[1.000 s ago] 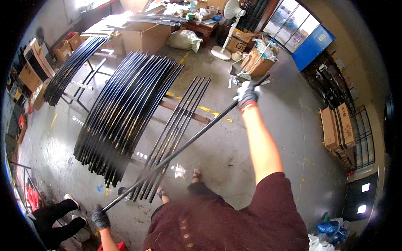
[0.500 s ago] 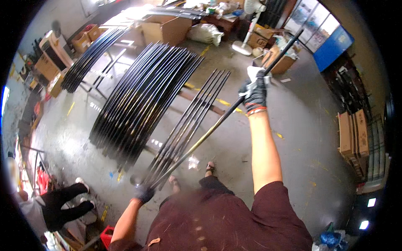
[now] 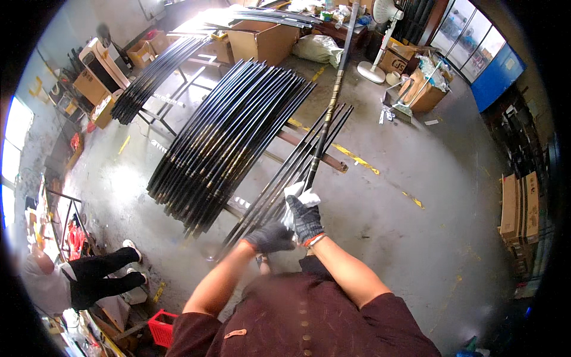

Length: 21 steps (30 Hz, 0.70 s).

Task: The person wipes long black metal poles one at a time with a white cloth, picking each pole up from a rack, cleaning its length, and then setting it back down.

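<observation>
Gloved hands side by side, we hold a long dark rod (image 3: 336,89) that slopes up and away from us, in view crossing a small group of rods (image 3: 284,172) laid over a rail (image 3: 333,162); whether it touches them, we cannot tell. Our right hand (image 3: 306,219) is curled round a white cloth (image 3: 300,193) pressed to the rod's near part. Our left hand (image 3: 270,237), blurred, is just beside it, and we cannot tell how far its fingers bend or whether it has hold of anything; the near end is hidden. Done well, we judge, this calls for cloth lying evenly round the rod, a snug hold that can slide, and a second steady grip so the far end does not swing toward the fan (image 3: 385,12).
</observation>
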Each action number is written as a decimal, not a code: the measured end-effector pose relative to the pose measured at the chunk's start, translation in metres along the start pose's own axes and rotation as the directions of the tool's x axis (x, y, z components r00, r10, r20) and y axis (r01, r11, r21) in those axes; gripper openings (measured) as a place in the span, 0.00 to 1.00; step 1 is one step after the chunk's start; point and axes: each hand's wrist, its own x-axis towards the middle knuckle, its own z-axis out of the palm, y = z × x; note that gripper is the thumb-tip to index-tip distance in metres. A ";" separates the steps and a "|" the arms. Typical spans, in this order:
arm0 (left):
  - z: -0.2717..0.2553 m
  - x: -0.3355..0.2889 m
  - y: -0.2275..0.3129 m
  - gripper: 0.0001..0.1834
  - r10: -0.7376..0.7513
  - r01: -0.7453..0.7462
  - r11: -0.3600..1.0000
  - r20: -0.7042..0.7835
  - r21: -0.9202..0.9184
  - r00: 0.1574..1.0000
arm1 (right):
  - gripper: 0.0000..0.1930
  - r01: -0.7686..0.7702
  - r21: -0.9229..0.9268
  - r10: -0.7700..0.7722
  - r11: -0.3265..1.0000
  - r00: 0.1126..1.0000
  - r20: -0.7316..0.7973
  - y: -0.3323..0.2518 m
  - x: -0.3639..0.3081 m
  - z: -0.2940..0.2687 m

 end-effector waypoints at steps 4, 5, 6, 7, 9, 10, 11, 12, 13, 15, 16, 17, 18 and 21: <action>-0.027 -0.013 -0.061 0.19 -0.071 -0.233 0.822 -0.500 -0.519 0.863 | 0.14 0.133 0.298 -0.164 0.945 0.983 0.082 0.006 -0.016 -0.013; -0.056 -0.013 -0.031 0.19 -0.184 -0.292 0.664 -0.529 -0.688 0.828 | 0.15 0.076 0.227 -0.111 0.971 0.983 0.147 0.016 -0.016 -0.016; -0.066 -0.007 -0.019 0.19 -0.188 -0.329 0.631 -0.550 -0.703 0.814 | 0.15 0.023 0.160 -0.059 0.987 0.973 0.223 0.025 -0.016 -0.018; -0.069 0.000 -0.009 0.19 -0.194 -0.373 0.595 -0.577 -0.712 0.793 | 0.16 -0.018 0.084 -0.008 0.996 0.954 0.299 0.031 -0.014 -0.018; -0.060 0.022 0.001 0.19 -0.121 -0.489 0.481 -0.608 -0.727 0.785 | 0.23 0.173 0.007 -0.165 0.985 0.927 0.337 0.028 -0.011 -0.018; -0.057 0.023 0.006 0.18 -0.199 -0.474 0.464 -0.609 -0.748 0.768 | 0.24 0.239 -0.024 -0.215 0.971 0.909 0.357 0.034 -0.008 -0.015; -0.053 0.025 0.011 0.18 -0.272 -0.462 0.439 -0.604 -0.771 0.749 | 0.26 0.218 0.005 -0.204 0.976 0.903 0.378 0.029 -0.009 -0.018; -0.048 0.027 0.009 0.17 -0.281 -0.477 0.450 -0.627 -0.755 0.727 | 0.27 0.195 0.036 -0.193 0.980 0.897 0.398 0.023 -0.009 -0.019; -0.048 0.024 0.011 0.17 -0.273 -0.468 0.537 -0.670 -0.702 0.691 | 0.27 0.266 -0.033 -0.227 0.963 0.874 0.430 0.028 -0.009 -0.023; -0.061 0.023 0.006 0.18 -0.309 -0.648 0.407 -0.765 -0.643 0.565 | 0.27 0.411 -0.154 -0.281 0.899 0.808 0.518 0.039 -0.014 -0.029; -0.077 0.018 0.003 0.17 -0.326 -0.666 0.466 -0.812 -0.583 0.484 | 0.22 0.533 -0.197 -0.408 0.823 0.795 0.450 0.048 -0.030 -0.035; -0.103 0.008 0.008 0.17 -0.329 -0.678 0.525 -0.857 -0.515 0.396 | 0.15 0.801 -0.344 -0.553 0.489 0.591 0.587 0.084 -0.032 -0.049; -0.129 -0.003 0.010 0.15 -0.353 -0.683 0.547 -0.873 -0.484 0.336 | 0.09 0.863 -0.494 -0.402 0.108 0.492 0.772 0.115 -0.038 -0.060; -0.165 -0.019 -0.017 0.14 -0.344 -0.556 0.709 -0.901 -0.434 0.264 | 0.06 0.598 -0.773 -0.142 0.212 0.801 0.581 0.165 -0.059 -0.138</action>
